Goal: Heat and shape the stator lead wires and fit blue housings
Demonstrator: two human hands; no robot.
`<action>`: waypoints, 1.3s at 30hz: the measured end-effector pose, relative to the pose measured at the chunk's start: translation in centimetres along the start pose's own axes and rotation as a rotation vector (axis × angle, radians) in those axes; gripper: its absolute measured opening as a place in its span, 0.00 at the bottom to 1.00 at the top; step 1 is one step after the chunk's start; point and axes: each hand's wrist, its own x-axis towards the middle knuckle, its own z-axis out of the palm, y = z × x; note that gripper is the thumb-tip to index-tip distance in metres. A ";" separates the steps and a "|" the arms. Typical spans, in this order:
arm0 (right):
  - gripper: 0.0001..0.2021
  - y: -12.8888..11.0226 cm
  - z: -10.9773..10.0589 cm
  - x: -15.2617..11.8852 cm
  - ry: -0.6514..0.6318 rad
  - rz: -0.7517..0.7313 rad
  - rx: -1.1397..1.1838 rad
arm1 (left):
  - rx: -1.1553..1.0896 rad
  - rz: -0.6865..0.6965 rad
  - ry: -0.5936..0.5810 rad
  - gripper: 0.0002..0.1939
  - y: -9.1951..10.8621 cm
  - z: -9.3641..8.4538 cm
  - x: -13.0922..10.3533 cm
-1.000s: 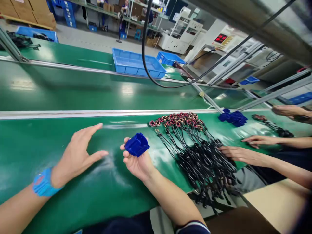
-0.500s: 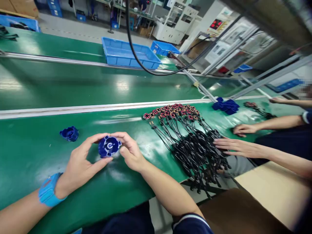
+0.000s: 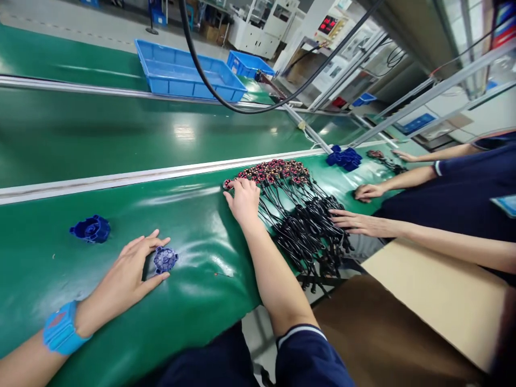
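Observation:
A dark blue plastic part (image 3: pixel 165 260) lies on the green table with its patterned domed side up. Around its left side are the spread thumb and fingers of my left hand (image 3: pixel 131 264), loosely placed. A second blue part (image 3: pixel 92 229) sits farther left, hollow side up. My right hand (image 3: pixel 244 201) reaches to the left end of a pile of red-and-copper coils (image 3: pixel 278 171), thumb and fingers apart, fingertips at the outermost coil. Black cables (image 3: pixel 308 231) run from the coils toward the table's front edge.
Another person's hand (image 3: pixel 355 221) rests on the cables' right side; a second hand (image 3: pixel 368 192) is beyond. Blue parts (image 3: pixel 344 158) are piled at the back right. A blue tray (image 3: pixel 193 75) stands behind, with a black cable hanging before it. Cardboard (image 3: pixel 435 295) is at lower right.
My right hand has let go of the blue part and moved right to the coils. The part is now turned over on the table beside my left hand, which has loosened. The view has shifted right.

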 end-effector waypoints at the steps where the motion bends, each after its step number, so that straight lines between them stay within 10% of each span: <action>1: 0.10 -0.1 0.0 0.0 -0.007 0.001 0.025 | 0.001 0.009 0.009 0.27 0.0 0.0 0.0; 8: 0.05 -4.2 -0.3 -3.3 -0.255 -0.266 0.330 | -0.024 0.014 0.031 0.28 0.2 0.2 -0.1; 14: 0.22 -7.6 -0.6 -6.7 -0.422 -0.374 0.587 | -0.074 -0.002 0.002 0.32 0.4 0.2 -0.2; 25: 0.17 -7.7 -0.6 -6.0 -0.487 -0.442 0.566 | -0.118 -0.005 0.051 0.28 0.7 -0.4 0.1; 34: 0.23 -8.8 -7.9 -7.2 -0.267 -0.405 0.722 | -0.156 -0.062 0.102 0.29 1.2 -0.4 0.3; 39: 0.14 -10.0 -7.4 -8.4 -0.449 -0.481 0.762 | -0.163 -0.066 0.107 0.29 1.1 -0.4 0.5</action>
